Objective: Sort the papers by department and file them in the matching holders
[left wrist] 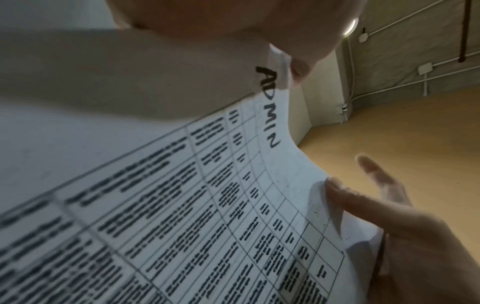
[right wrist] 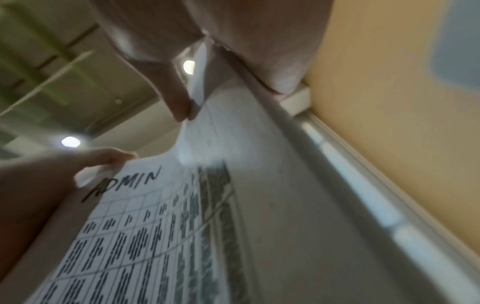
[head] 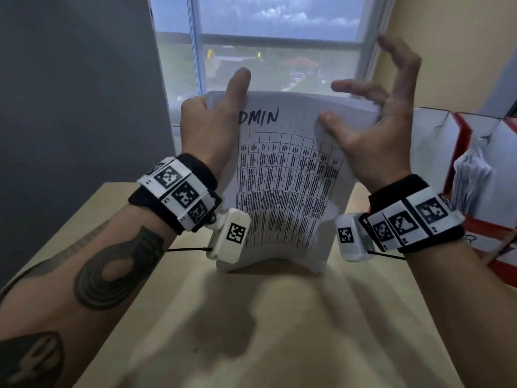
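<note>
Head cam: my left hand (head: 208, 127) grips the papers (head: 282, 175) at the top-left corner, thumb over the front by "ADMIN". Stack stands on its bottom edge on the desk (head: 279, 317). My right hand (head: 375, 130) pinches the top-right edge w/ thumb, other fingers spread loose. Holders (head: 481, 152) sit to the right, some paper already in one.

Left wrist cam: the sheet's table of text is up close, blurry.

Right wrist cam: thumb on the paper edge.
</note>
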The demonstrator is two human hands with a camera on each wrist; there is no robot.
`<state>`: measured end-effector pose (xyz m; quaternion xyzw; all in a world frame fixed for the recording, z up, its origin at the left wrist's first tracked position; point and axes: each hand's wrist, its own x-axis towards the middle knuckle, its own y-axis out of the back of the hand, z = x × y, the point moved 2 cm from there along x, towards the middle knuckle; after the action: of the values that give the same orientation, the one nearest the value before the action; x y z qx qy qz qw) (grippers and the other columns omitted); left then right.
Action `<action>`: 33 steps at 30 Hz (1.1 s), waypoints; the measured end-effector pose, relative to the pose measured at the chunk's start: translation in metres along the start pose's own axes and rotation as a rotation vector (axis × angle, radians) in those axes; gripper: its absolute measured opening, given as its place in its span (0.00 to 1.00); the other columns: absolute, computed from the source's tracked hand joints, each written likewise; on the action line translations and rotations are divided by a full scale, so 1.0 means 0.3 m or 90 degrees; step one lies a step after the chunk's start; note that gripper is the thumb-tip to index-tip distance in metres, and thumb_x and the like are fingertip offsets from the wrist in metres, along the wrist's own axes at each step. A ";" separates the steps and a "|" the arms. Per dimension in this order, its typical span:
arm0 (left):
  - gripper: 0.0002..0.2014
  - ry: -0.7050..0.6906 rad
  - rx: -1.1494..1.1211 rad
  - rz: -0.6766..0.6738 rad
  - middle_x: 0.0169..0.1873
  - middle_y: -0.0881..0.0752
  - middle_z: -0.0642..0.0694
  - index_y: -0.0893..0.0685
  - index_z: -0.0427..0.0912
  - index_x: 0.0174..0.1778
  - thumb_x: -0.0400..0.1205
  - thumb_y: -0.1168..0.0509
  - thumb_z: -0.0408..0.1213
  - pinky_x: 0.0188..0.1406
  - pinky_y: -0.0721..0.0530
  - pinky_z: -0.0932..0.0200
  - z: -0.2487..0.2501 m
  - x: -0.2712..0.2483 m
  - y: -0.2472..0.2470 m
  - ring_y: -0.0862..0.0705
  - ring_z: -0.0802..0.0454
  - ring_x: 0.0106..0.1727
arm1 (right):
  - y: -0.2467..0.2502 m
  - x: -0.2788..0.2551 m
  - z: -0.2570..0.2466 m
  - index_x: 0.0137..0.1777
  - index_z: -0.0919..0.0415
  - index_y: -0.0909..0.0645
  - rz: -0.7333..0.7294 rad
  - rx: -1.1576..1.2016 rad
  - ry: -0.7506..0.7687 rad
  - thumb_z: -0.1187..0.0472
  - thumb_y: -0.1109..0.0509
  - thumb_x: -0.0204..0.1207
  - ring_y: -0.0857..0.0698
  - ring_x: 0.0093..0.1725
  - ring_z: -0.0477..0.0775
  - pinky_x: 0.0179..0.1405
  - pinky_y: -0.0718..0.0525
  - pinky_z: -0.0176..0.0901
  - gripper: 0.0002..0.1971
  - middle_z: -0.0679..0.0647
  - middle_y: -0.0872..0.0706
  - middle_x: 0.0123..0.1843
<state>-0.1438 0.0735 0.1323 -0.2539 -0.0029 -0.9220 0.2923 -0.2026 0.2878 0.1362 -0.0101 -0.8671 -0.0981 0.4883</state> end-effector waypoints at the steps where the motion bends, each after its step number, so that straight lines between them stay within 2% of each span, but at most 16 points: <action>1: 0.28 0.000 0.006 0.011 0.20 0.30 0.51 0.35 0.53 0.21 0.82 0.27 0.51 0.26 0.32 0.58 0.003 0.007 -0.007 0.29 0.51 0.23 | -0.001 0.006 -0.015 0.83 0.54 0.30 -0.009 -0.037 0.019 0.65 0.19 0.74 0.10 0.56 0.48 0.57 0.11 0.39 0.38 0.40 0.23 0.75; 2: 0.27 0.000 0.012 0.016 0.24 0.32 0.45 0.36 0.53 0.22 0.80 0.29 0.50 0.28 0.34 0.53 0.002 0.014 -0.011 0.31 0.48 0.27 | -0.002 0.009 -0.019 0.81 0.51 0.25 -0.027 -0.079 0.021 0.62 0.22 0.77 0.11 0.54 0.48 0.56 0.12 0.38 0.32 0.37 0.19 0.69; 4: 0.24 0.005 0.019 0.034 0.27 0.35 0.43 0.38 0.54 0.22 0.78 0.31 0.48 0.29 0.37 0.44 -0.002 0.025 -0.011 0.35 0.45 0.30 | 0.003 0.008 -0.004 0.73 0.48 0.14 -0.059 -0.136 0.008 0.56 0.26 0.81 0.14 0.56 0.45 0.58 0.16 0.31 0.20 0.45 0.12 0.60; 7: 0.28 0.016 0.016 0.021 0.21 0.37 0.52 0.38 0.54 0.20 0.80 0.30 0.47 0.28 0.38 0.51 0.000 0.019 -0.008 0.38 0.49 0.26 | 0.022 0.005 0.014 0.70 0.45 0.11 -0.078 -0.141 -0.028 0.52 0.23 0.79 0.17 0.58 0.43 0.59 0.24 0.21 0.18 0.52 0.13 0.59; 9: 0.26 -0.009 0.012 -0.021 0.22 0.28 0.52 0.30 0.52 0.23 0.81 0.24 0.50 0.28 0.29 0.57 0.008 -0.002 -0.005 0.29 0.49 0.25 | 0.033 0.008 0.016 0.71 0.43 0.13 -0.098 -0.106 -0.051 0.53 0.18 0.75 0.15 0.63 0.44 0.69 0.18 0.34 0.24 0.47 0.12 0.63; 11: 0.15 -0.027 -0.020 -0.082 0.32 0.12 0.47 0.16 0.41 0.39 0.77 0.20 0.47 0.36 0.14 0.56 0.000 -0.029 0.008 0.12 0.46 0.34 | 0.040 0.006 0.050 0.72 0.41 0.16 -0.080 -0.050 -0.111 0.55 0.13 0.69 0.17 0.72 0.45 0.77 0.19 0.53 0.31 0.38 0.15 0.68; 12: 0.17 -0.014 -0.030 -0.117 0.40 0.08 0.44 0.14 0.36 0.50 0.74 0.19 0.44 0.42 0.09 0.54 -0.026 -0.041 0.022 0.07 0.45 0.42 | 0.044 0.002 0.071 0.72 0.39 0.17 -0.060 -0.017 -0.150 0.52 0.11 0.66 0.18 0.75 0.48 0.78 0.19 0.59 0.34 0.38 0.16 0.69; 15: 0.23 0.054 0.022 -0.196 0.52 0.07 0.39 0.13 0.38 0.60 0.70 0.18 0.39 0.55 0.07 0.42 -0.149 -0.092 0.067 0.06 0.41 0.54 | 0.026 -0.045 0.140 0.72 0.56 0.20 -0.081 0.184 -0.304 0.49 0.07 0.58 0.12 0.69 0.63 0.71 0.15 0.71 0.42 0.60 0.12 0.67; 17: 0.23 0.110 0.058 -0.188 0.52 0.06 0.41 0.12 0.38 0.60 0.71 0.18 0.38 0.59 0.08 0.42 -0.235 -0.126 0.080 0.06 0.44 0.54 | -0.022 -0.129 0.191 0.62 0.71 0.22 -0.161 0.220 -0.420 0.57 0.09 0.62 0.11 0.63 0.63 0.76 0.20 0.67 0.35 0.65 0.12 0.58; 21: 0.15 0.124 0.067 -0.122 0.45 0.05 0.41 0.10 0.37 0.53 0.75 0.18 0.41 0.51 0.08 0.51 -0.268 -0.135 0.056 0.06 0.45 0.47 | -0.070 -0.227 0.253 0.60 0.65 0.29 -0.144 0.101 -0.499 0.49 0.07 0.57 0.17 0.63 0.55 0.76 0.24 0.53 0.41 0.56 0.18 0.60; 24: 0.10 0.108 0.037 -0.130 0.43 0.05 0.45 0.10 0.39 0.51 0.77 0.19 0.35 0.44 0.09 0.62 -0.227 -0.115 0.030 0.06 0.51 0.46 | -0.048 -0.193 0.253 0.46 0.65 0.22 -0.115 0.133 -0.480 0.57 0.09 0.63 0.09 0.47 0.45 0.68 0.15 0.46 0.25 0.57 0.11 0.49; 26: 0.13 0.116 0.028 -0.137 0.47 0.05 0.45 0.11 0.39 0.55 0.76 0.18 0.34 0.48 0.09 0.61 -0.239 -0.112 0.027 0.05 0.49 0.51 | -0.049 -0.189 0.279 0.50 0.70 0.17 -0.114 0.134 -0.482 0.49 0.05 0.56 0.06 0.51 0.47 0.69 0.12 0.55 0.32 0.58 0.07 0.50; 29: 0.30 0.174 0.049 -0.163 0.52 0.07 0.31 0.11 0.29 0.56 0.68 0.12 0.48 0.60 0.09 0.36 -0.327 -0.133 0.045 0.08 0.29 0.56 | -0.063 -0.265 0.366 0.61 0.72 0.16 -0.135 0.121 -0.500 0.38 0.04 0.45 0.08 0.62 0.63 0.74 0.18 0.69 0.51 0.61 0.08 0.60; 31: 0.45 0.202 0.101 -0.185 0.49 0.12 0.20 0.14 0.22 0.51 0.60 0.12 0.63 0.53 0.15 0.17 -0.398 -0.130 0.058 0.11 0.20 0.45 | -0.058 -0.301 0.355 0.48 0.76 0.17 -0.162 0.093 -0.495 0.46 0.04 0.53 0.07 0.55 0.66 0.68 0.12 0.62 0.38 0.68 0.08 0.53; 32: 0.48 0.204 0.123 -0.194 0.46 0.14 0.17 0.15 0.21 0.48 0.57 0.13 0.68 0.38 0.21 0.16 -0.431 -0.116 0.063 0.13 0.20 0.38 | -0.055 -0.306 0.357 0.42 0.75 0.18 -0.161 0.091 -0.485 0.51 0.06 0.58 0.07 0.51 0.65 0.63 0.09 0.59 0.31 0.70 0.08 0.48; 33: 0.52 0.201 0.139 -0.196 0.46 0.14 0.16 0.16 0.20 0.48 0.55 0.14 0.71 0.41 0.14 0.20 -0.437 -0.106 0.060 0.14 0.21 0.36 | -0.047 -0.301 0.348 0.41 0.75 0.19 -0.159 0.077 -0.476 0.52 0.06 0.59 0.07 0.49 0.64 0.60 0.08 0.60 0.30 0.72 0.09 0.48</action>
<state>-0.1730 0.0556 0.0006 -0.0701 -0.0952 -0.9783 0.1704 -0.2452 0.2998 0.0046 0.0894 -0.9838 -0.0947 0.1229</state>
